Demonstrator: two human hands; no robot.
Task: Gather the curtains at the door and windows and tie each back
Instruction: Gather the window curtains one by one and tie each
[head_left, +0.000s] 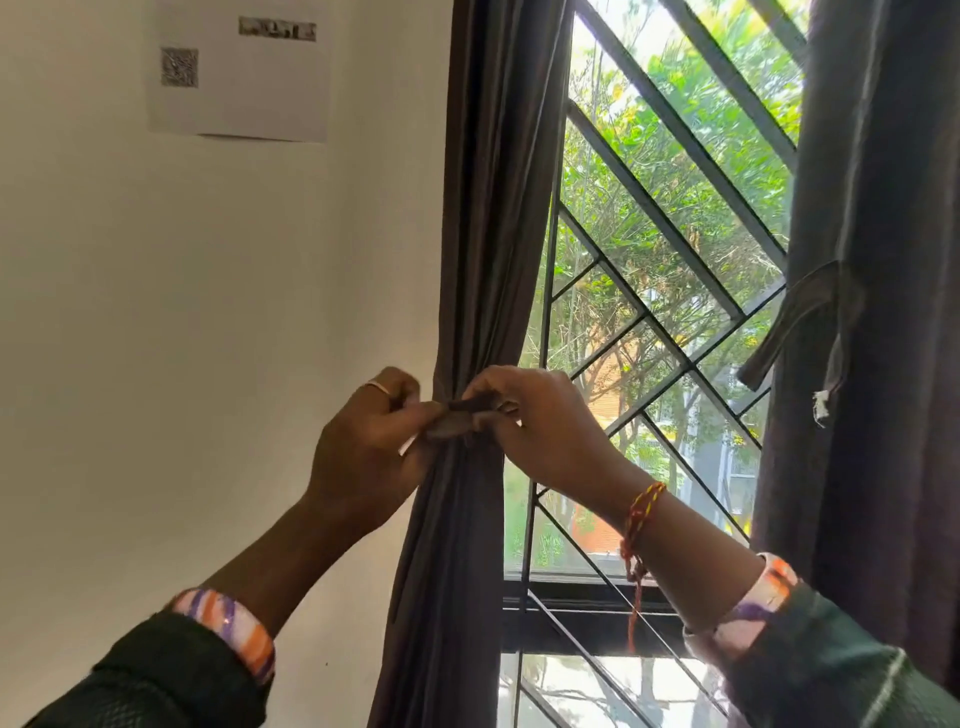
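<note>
My left hand (363, 441) and right hand (540, 421) each pinch an end of the dark fabric tie-back (467, 413), which spans level between them across the front of the gathered left curtain (467, 519). The curtain's long axis runs straight up and down behind both grips, equally near each. I judge the knot is what remains. Bare wall (208, 312) lies left of my grip, the window grille (649, 338) right, open room below. The right curtain (872, 364) already hangs tied.

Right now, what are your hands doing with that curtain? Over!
Left hand and right hand both pinching the tie strip round the gathered left curtain. Knot not finished. Right curtain already tied. Nothing in the way.
</note>
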